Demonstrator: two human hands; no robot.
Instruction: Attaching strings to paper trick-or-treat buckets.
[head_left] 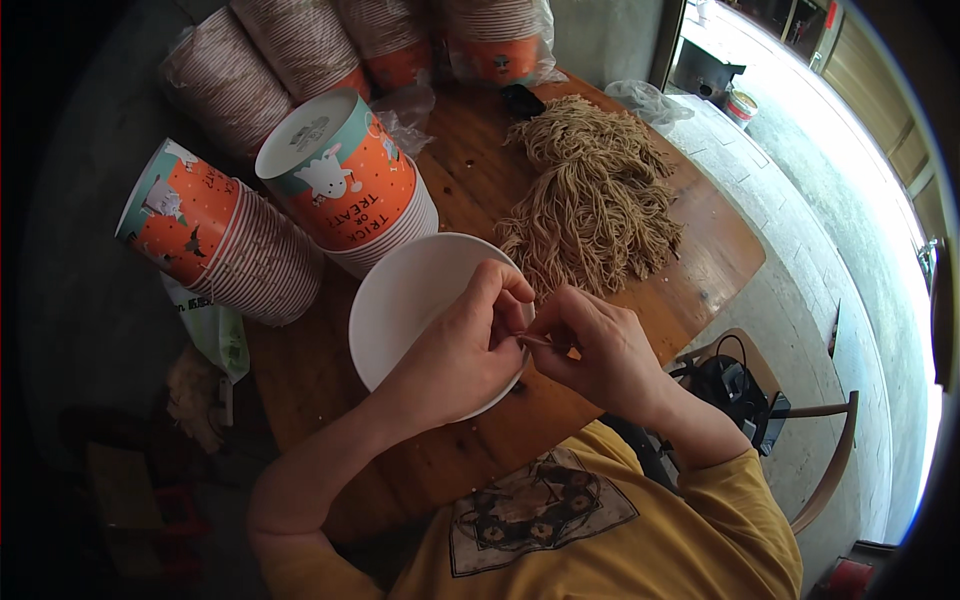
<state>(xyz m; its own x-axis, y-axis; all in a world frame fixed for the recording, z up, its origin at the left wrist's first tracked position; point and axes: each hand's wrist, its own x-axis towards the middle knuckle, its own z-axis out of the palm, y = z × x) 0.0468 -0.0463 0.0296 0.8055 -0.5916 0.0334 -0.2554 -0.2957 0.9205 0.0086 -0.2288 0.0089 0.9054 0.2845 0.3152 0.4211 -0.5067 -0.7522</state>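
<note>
A white paper bucket stands on the wooden table in front of me, its open mouth facing up. My left hand reaches across the mouth and is closed in a pinch at the right side of the rim. My right hand meets it there, thumb and fingers pinching too. Between the fingertips runs a short stretch of thin tan cord; the fingers cover its ends and most of that part of the rim. A large heap of similar tan cords lies just beyond my right hand.
Stacks of orange and teal printed buckets stand upside down and tilted at the left. More bucket stacks in clear plastic line the far side. The wooden table ends at the right, near a chair holding a black bag.
</note>
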